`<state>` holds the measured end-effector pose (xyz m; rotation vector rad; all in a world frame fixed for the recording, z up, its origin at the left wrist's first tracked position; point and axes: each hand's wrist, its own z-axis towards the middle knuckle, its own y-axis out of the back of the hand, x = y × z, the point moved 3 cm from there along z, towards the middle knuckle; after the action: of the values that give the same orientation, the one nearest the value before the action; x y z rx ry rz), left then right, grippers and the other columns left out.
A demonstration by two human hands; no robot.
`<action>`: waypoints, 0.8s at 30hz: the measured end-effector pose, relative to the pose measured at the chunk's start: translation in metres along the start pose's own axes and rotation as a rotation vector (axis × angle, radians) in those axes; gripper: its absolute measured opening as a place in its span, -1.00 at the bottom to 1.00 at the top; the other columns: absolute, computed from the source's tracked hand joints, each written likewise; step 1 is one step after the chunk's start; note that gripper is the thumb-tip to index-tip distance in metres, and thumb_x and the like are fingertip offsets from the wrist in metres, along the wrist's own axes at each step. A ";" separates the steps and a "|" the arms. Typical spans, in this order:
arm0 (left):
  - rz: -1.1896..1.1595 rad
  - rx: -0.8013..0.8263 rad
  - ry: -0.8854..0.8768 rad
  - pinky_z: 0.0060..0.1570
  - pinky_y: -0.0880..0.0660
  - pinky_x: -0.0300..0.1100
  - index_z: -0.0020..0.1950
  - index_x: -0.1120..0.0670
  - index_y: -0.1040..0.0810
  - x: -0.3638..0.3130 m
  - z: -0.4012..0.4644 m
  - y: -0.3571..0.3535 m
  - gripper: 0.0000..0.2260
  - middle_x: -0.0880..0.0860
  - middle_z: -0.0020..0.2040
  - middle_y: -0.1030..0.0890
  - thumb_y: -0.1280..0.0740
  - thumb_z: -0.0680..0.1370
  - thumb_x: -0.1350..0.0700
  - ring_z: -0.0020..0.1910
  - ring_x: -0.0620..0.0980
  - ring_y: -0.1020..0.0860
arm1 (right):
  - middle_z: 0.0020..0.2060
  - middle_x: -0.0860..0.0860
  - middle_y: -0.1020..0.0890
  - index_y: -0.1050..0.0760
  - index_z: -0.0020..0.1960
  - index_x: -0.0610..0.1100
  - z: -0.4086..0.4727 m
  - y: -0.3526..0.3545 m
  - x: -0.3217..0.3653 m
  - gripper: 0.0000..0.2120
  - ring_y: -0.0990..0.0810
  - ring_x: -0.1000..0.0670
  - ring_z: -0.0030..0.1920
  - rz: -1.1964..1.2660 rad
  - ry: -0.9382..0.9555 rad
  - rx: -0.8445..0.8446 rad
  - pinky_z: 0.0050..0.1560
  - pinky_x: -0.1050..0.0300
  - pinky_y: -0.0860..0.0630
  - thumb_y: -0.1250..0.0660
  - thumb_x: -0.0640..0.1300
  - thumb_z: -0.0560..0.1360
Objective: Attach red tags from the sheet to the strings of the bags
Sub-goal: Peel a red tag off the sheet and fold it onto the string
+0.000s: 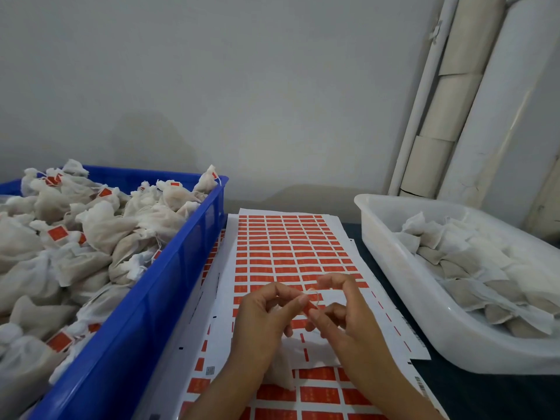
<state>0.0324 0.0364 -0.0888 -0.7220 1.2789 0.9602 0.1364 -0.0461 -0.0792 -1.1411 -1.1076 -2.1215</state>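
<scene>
Grey plaster wall backs a dark counter (472, 398), and I take the label sheet (291, 244) as my landmark: white backing paper lying flat on the counter, gridded with small glossy red rectangular tags.

Over the near part of the sheet, my left hand (263, 319) and right hand (342, 313) meet. Both pinch at one red tag (309, 307), and a thin pale string (315, 295) curls between my fingertips. Below my left hand a white gauze bag (283, 371) rests on the sheet, limp and crumpled; I judge the string is its own.

Left of the sheet, touching its edge, stands a blue plastic crate (169, 286) heaped with soft, lumpy gauze bags, many already wearing red tags. Right of the sheet sits a translucent white tub (403, 283) of flatter, pillow-shaped bags with no tags that I can see.

To do this step well, I think the string should lie along the tag's fold line before the sticky halves close, edges squared, then be pressed firmly so the thread cannot slip out.
</scene>
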 end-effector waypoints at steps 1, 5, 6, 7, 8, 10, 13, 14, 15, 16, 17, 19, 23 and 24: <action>0.000 -0.005 0.001 -0.46 -0.43 -0.43 -0.24 -0.01 -0.63 0.001 0.000 0.000 -0.96 -0.13 -0.30 -0.65 -0.43 0.42 0.08 -0.47 -0.17 -0.52 | 0.05 0.27 -0.47 -0.29 0.10 0.15 0.000 -0.001 -0.001 -0.70 -0.62 0.13 -0.08 0.012 -0.022 -0.007 0.02 0.31 -0.55 -0.26 0.13 0.42; -0.008 -0.053 0.007 -0.48 -0.43 -0.44 -0.22 -0.02 -0.62 0.002 0.001 0.001 -0.97 -0.14 -0.27 -0.65 -0.43 0.42 0.07 -0.49 -0.19 -0.52 | -0.06 0.21 -0.52 -0.35 0.02 0.09 0.003 0.001 -0.008 -0.73 -0.59 0.08 -0.07 0.004 -0.108 -0.072 0.07 0.15 -0.56 -0.33 0.12 0.40; -0.013 -0.081 0.020 -0.49 -0.42 -0.44 -0.20 -0.02 -0.62 0.003 0.002 0.003 -0.98 -0.13 -0.25 -0.65 -0.43 0.42 0.06 -0.49 -0.20 -0.52 | -0.06 0.18 -0.53 -0.37 0.02 0.05 0.003 0.000 -0.010 -0.73 -0.59 0.06 -0.07 0.006 -0.143 -0.068 0.07 0.13 -0.56 -0.34 0.10 0.40; -0.013 -0.102 0.034 -0.49 -0.41 -0.45 -0.18 -0.03 -0.62 0.003 0.002 0.004 -0.97 -0.14 -0.22 -0.65 -0.43 0.42 0.05 -0.50 -0.20 -0.52 | -0.07 0.13 -0.56 -0.40 0.01 0.01 0.004 0.000 -0.013 -0.75 -0.60 0.05 -0.08 0.010 -0.174 -0.062 0.04 0.14 -0.57 -0.35 0.08 0.41; -0.007 -0.114 0.045 -0.49 -0.41 -0.46 -0.17 -0.04 -0.62 0.004 0.003 0.004 -0.96 -0.14 -0.19 -0.65 -0.42 0.42 0.03 -0.51 -0.20 -0.52 | -0.10 0.08 -0.58 -0.43 -0.03 -0.02 0.005 0.001 -0.015 -0.79 -0.61 0.05 -0.11 0.016 -0.196 -0.057 -0.01 0.19 -0.57 -0.35 0.05 0.43; 0.002 -0.129 0.059 -0.49 -0.41 -0.48 -0.15 -0.05 -0.61 0.004 0.004 0.005 -0.94 -0.16 -0.17 -0.65 -0.41 0.43 0.00 -0.53 -0.20 -0.51 | -0.20 0.06 -0.62 -0.47 -0.15 -0.04 0.005 0.004 -0.016 -0.89 -0.61 0.09 -0.22 0.027 -0.184 -0.070 -0.16 0.36 -0.53 -0.35 -0.02 0.45; 0.000 -0.148 0.066 -0.48 -0.41 -0.47 -0.14 -0.05 -0.60 0.003 0.002 0.004 -0.94 -0.18 -0.24 -0.66 -0.39 0.44 -0.01 -0.52 -0.17 -0.53 | -0.32 0.15 -0.60 -0.48 -0.25 0.00 0.005 0.012 -0.013 -0.88 -0.57 0.17 -0.26 -0.027 -0.080 -0.109 -0.21 0.45 -0.43 -0.39 -0.07 0.43; -0.009 -0.156 0.066 -0.48 -0.42 -0.46 -0.14 -0.05 -0.59 0.003 0.002 0.003 -0.94 -0.20 -0.27 -0.66 -0.39 0.44 -0.01 -0.51 -0.16 -0.54 | -0.34 0.19 -0.58 -0.47 -0.27 0.03 0.005 0.013 -0.010 -0.86 -0.56 0.21 -0.23 -0.079 -0.028 -0.132 -0.21 0.48 -0.41 -0.39 -0.08 0.43; -0.024 -0.166 0.067 -0.49 -0.43 -0.45 -0.13 -0.05 -0.59 0.003 0.002 0.003 -0.95 -0.23 -0.28 -0.65 -0.39 0.45 0.00 -0.48 -0.16 -0.56 | -0.35 0.23 -0.56 -0.45 -0.28 0.05 0.003 0.015 -0.007 -0.84 -0.55 0.23 -0.21 -0.151 0.035 -0.173 -0.21 0.50 -0.39 -0.39 -0.09 0.43; -0.042 -0.179 0.070 -0.49 -0.44 -0.44 -0.12 -0.05 -0.59 0.003 0.001 0.003 -0.95 -0.25 -0.28 -0.65 -0.38 0.46 0.01 -0.44 -0.18 -0.57 | -0.34 0.28 -0.54 -0.42 -0.28 0.08 0.002 0.016 -0.003 -0.82 -0.54 0.23 -0.20 -0.231 0.103 -0.231 -0.21 0.52 -0.36 -0.37 -0.09 0.44; -0.060 -0.194 0.077 -0.49 -0.44 -0.45 -0.11 -0.04 -0.59 0.003 0.002 0.004 -0.95 -0.27 -0.27 -0.65 -0.37 0.47 0.02 -0.40 -0.21 -0.58 | -0.31 0.33 -0.51 -0.39 -0.27 0.11 -0.001 0.018 0.000 -0.80 -0.55 0.20 -0.22 -0.302 0.169 -0.299 -0.18 0.52 -0.33 -0.35 -0.08 0.45; -0.075 -0.210 0.090 -0.49 -0.43 -0.47 -0.10 -0.03 -0.59 0.004 0.003 0.008 -0.95 -0.28 -0.27 -0.64 -0.37 0.47 0.03 -0.42 -0.25 -0.56 | -0.26 0.35 -0.51 -0.38 -0.23 0.12 -0.004 0.022 0.007 -0.88 -0.56 0.20 -0.23 -0.286 0.231 -0.422 -0.12 0.46 -0.30 -0.30 0.03 0.45; -0.051 -0.153 0.065 -0.47 -0.45 -0.45 -0.14 -0.04 -0.61 0.003 0.001 0.005 -0.96 -0.22 -0.21 -0.66 -0.39 0.45 0.03 -0.44 -0.18 -0.56 | -0.19 0.25 -0.61 -0.44 -0.12 0.00 -0.006 0.023 0.012 -0.74 -0.59 0.21 -0.13 0.205 0.113 -0.470 -0.26 0.46 -0.46 -0.24 0.19 0.45; -0.049 -0.141 0.059 -0.44 -0.46 -0.45 -0.15 -0.04 -0.62 0.003 0.001 0.003 -0.96 -0.20 -0.21 -0.67 -0.40 0.45 0.03 -0.40 -0.19 -0.58 | -0.23 0.18 -0.62 -0.45 -0.11 -0.04 -0.006 0.021 0.014 -0.75 -0.61 0.16 -0.18 0.305 0.075 -0.438 -0.28 0.45 -0.48 -0.22 0.14 0.42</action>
<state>0.0297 0.0388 -0.0911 -0.8931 1.2481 1.0019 0.1411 -0.0635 -0.0608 -1.3094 -0.4059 -2.1897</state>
